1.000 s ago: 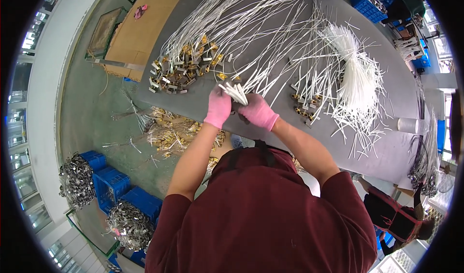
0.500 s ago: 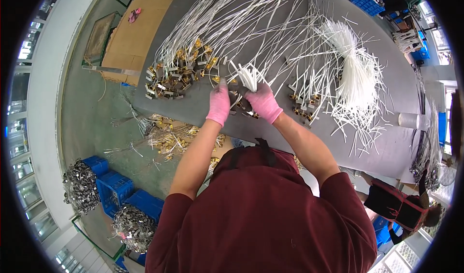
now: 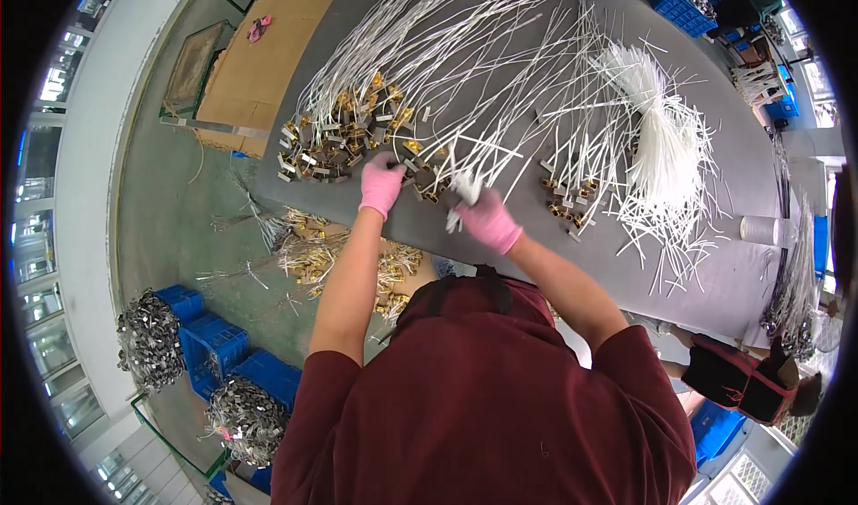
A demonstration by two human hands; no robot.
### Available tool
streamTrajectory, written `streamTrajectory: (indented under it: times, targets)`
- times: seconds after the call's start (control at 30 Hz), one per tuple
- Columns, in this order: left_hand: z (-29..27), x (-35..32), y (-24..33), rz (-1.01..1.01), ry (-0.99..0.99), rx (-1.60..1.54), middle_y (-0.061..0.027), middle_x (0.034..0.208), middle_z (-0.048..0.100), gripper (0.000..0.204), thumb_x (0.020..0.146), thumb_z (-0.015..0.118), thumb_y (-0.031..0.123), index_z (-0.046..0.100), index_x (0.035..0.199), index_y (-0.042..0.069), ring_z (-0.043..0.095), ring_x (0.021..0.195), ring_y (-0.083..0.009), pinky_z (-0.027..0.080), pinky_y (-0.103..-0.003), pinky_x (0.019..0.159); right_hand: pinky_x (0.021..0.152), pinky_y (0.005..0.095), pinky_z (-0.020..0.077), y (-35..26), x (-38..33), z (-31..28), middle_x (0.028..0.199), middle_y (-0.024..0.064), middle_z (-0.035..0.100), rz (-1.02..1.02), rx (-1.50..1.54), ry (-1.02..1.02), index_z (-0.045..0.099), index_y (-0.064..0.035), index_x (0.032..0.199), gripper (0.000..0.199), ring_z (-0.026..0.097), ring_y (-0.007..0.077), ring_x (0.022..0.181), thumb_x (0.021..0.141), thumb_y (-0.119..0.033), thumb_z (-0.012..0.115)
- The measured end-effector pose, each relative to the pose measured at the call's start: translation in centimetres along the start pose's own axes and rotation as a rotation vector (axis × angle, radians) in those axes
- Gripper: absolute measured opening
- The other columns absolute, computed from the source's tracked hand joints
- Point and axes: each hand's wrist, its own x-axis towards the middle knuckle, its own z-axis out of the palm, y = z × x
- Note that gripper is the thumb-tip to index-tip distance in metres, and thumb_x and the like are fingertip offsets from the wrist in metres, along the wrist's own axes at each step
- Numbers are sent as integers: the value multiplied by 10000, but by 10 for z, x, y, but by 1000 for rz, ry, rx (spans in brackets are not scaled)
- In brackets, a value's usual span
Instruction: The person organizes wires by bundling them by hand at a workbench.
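My right hand, in a pink glove with a darkened fingertip area, is closed around a small bunch of short white tubes; motion blurs it. My left hand, gloved alike, has its fingers curled at the near edge of a pile of brass-coloured and grey metal end pieces. What its fingertips pinch, if anything, is hidden. Long white wires run from that pile toward the far side of the table. Between my hands lie several more metal end pieces with white wires.
The grey table bears a large tied bundle of white tubes at right, with another cluster of metal ends beside it. A white spool stands farther right. Blue crates sit on the floor at left. Another person is at lower right.
My left hand has moved left, away from my right hand, to the metal pile's edge. My right hand has shifted slightly down and right, with the white tubes still in it, now tilted and blurred.
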Motion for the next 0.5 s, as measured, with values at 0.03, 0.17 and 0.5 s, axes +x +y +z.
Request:
streamTrajectory:
  times: [0.03,0.17,0.5]
  targets:
    - [-7,-2,-8,-39,23,-193,-150,790,655,182,764,632,83,629,919,-12,619,641,-195,480,-289,615,704,319,493,15,-2,17,835,96,654,-89,-6,-33,618,5,1018,291,616,160,776,891,-255,585]
    - [-30,-21,24,193,7,-80,-138,785,643,178,806,601,55,614,966,-21,614,682,-183,483,-300,644,738,339,488,21,1,36,859,163,662,-18,16,-80,597,12,1071,336,637,242,776,882,-265,604]
    - [-86,-136,28,422,-15,359,-186,797,617,196,883,570,195,611,894,3,606,759,-330,461,-383,659,629,357,538,-6,68,66,882,170,591,374,161,97,543,71,1105,466,618,286,707,827,-300,577]
